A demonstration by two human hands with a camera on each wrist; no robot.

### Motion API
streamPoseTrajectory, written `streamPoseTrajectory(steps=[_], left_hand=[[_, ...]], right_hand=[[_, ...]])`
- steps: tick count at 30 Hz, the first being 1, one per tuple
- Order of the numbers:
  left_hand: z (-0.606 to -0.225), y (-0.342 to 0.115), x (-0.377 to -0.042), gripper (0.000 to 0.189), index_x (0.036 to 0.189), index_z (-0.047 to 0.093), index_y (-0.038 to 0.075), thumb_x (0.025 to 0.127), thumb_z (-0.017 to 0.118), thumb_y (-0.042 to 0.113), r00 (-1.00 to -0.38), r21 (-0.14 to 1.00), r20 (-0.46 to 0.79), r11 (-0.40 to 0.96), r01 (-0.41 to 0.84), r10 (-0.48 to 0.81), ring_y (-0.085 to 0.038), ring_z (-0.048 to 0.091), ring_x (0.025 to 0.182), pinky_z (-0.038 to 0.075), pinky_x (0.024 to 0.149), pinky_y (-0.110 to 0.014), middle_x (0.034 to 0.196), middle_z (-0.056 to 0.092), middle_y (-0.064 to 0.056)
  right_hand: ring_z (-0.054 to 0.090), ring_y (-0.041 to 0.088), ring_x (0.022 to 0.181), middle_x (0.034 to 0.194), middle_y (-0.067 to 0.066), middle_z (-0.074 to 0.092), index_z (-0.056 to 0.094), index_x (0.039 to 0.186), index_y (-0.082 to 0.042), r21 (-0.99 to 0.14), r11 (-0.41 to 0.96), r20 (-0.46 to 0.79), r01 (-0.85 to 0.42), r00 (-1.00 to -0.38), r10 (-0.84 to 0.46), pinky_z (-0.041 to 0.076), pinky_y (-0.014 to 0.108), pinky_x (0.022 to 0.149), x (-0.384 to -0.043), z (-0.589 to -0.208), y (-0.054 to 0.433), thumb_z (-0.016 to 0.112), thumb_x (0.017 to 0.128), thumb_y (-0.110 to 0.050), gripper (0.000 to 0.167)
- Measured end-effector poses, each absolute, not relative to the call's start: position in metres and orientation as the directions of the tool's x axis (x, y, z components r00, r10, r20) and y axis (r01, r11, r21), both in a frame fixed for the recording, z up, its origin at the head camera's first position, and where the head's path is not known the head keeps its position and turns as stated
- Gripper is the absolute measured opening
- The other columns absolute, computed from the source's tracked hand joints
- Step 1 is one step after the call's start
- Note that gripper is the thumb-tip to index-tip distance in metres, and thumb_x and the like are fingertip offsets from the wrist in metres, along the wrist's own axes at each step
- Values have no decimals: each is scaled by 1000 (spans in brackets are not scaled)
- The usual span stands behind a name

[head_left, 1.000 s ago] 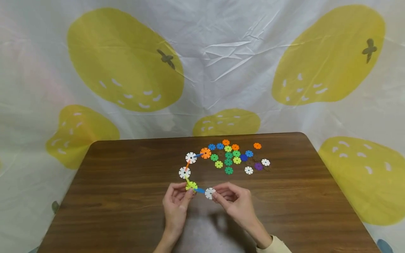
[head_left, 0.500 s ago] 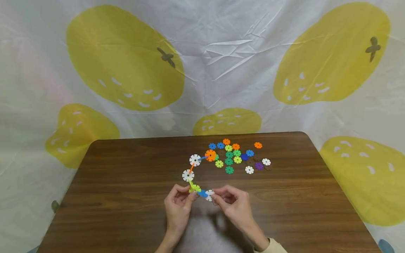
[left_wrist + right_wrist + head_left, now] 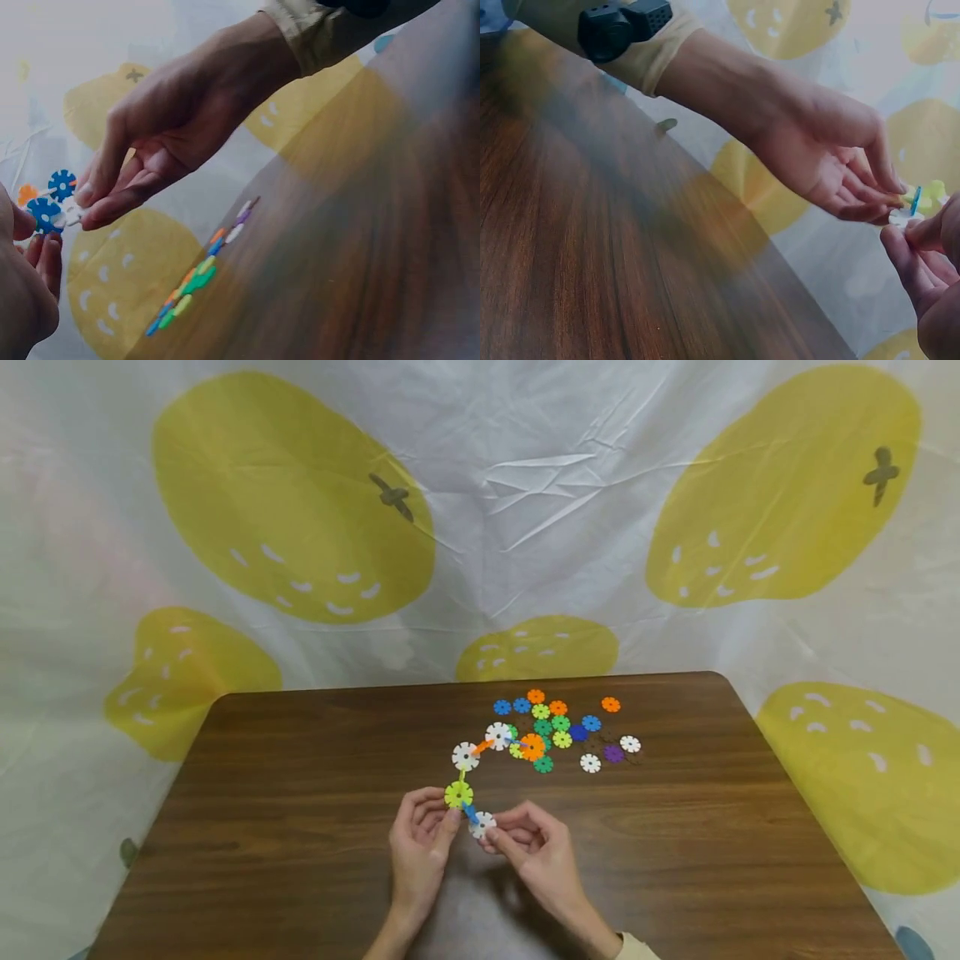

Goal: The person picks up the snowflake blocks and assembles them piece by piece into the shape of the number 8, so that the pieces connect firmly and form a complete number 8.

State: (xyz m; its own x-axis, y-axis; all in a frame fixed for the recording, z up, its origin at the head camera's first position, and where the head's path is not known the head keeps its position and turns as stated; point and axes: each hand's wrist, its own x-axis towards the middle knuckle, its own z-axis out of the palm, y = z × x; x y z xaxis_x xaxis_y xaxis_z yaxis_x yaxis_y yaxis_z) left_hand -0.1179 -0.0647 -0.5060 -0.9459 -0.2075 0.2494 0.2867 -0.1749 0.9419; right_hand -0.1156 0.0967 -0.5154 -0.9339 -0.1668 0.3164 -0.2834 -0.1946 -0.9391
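Note:
A curved chain of notched plastic discs is held above the table between both hands. My left hand (image 3: 420, 852) pinches the yellow-green disc (image 3: 458, 794). My right hand (image 3: 543, 864) grips the white disc (image 3: 482, 824) at the near end. A blue disc (image 3: 469, 812) slots between these two; its face shows in the left wrist view as a blue disc (image 3: 43, 216). Beyond my left hand the chain continues through a white disc (image 3: 465, 756), an edge-on orange disc (image 3: 483, 747) and another white disc (image 3: 498, 736) to an orange disc (image 3: 532, 747).
Loose discs lie in a scattered group at the back, among them a purple disc (image 3: 613, 753), a white disc (image 3: 590, 763) and a lone orange disc (image 3: 611, 704). The brown wooden table (image 3: 285, 827) ends at a patterned cloth (image 3: 480, 543).
The far end of the chain has swung right, so its orange disc now overlaps the loose discs in view. My right hand has come slightly left, and both hands keep their holds.

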Motion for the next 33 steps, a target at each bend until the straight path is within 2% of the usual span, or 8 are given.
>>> streamPoseTrajectory(steps=[6, 10, 14, 18, 23, 27, 33], left_hand=[[-514, -58, -112, 24, 103, 56, -17, 83, 70, -17, -971, 961, 210, -160, 227, -116, -6, 67, 80, 58, 70, -17, 91, 66, -10], [-517, -58, -111, 21, 99, 56, -17, 83, 70, -16, -967, 963, 211, -142, 231, -143, -5, 67, 78, 58, 67, -16, 89, 66, -12], [-518, -60, -110, 22, 100, 53, -19, 83, 68, -18, -956, 957, 221, -147, 251, -190, -4, 67, 78, 58, 69, -16, 88, 66, -5], [-519, -62, -110, 24, 101, 51, -20, 83, 67, -18, -952, 953, 225, -155, 259, -206, -4, 67, 80, 58, 70, -16, 89, 65, 3], [-520, -63, -109, 24, 100, 51, -20, 83, 67, -18, -952, 953, 223, -160, 258, -208, -4, 67, 80, 58, 70, -16, 89, 65, 4], [-519, -63, -108, 24, 100, 51, -21, 83, 67, -18, -951, 951, 228, -161, 264, -208, -4, 67, 79, 58, 68, -15, 89, 64, 2], [-517, -62, -107, 24, 100, 50, -21, 83, 67, -18, -947, 945, 244, -167, 280, -207, -4, 66, 80, 58, 69, -15, 90, 65, 3]], right_hand=[[76, 14, 79, 94, 40, 66, 60, 103, 19, -947, -195, 291, -257, -940, -177, 63, 36, 71, -119, -517, 98, 69, 87, 12, 20], [76, 16, 80, 95, 37, 68, 63, 107, 17, -957, -151, 274, -246, -940, -205, 63, 38, 72, -121, -517, 98, 70, 87, 10, 23], [75, 19, 82, 97, 31, 71, 65, 111, 14, -966, -34, 256, -255, -939, -230, 63, 35, 74, -130, -520, 103, 73, 86, 6, 28], [74, 26, 83, 100, 27, 73, 66, 112, 11, -962, 133, 210, -240, -956, -207, 62, 27, 74, -149, -526, 114, 75, 85, 5, 29], [70, 21, 76, 95, 17, 74, 71, 109, 2, -879, 424, 190, -217, -976, -106, 57, 20, 67, -184, -530, 128, 78, 83, 2, 27], [62, 22, 76, 91, 15, 67, 72, 111, 1, -747, 625, 221, -226, -971, -87, 53, 29, 68, -214, -534, 133, 80, 83, -6, 30], [59, 32, 95, 103, 20, 66, 68, 117, 6, -578, 792, 187, -197, -977, -106, 54, 47, 82, -246, -548, 130, 78, 87, -17, 39]])
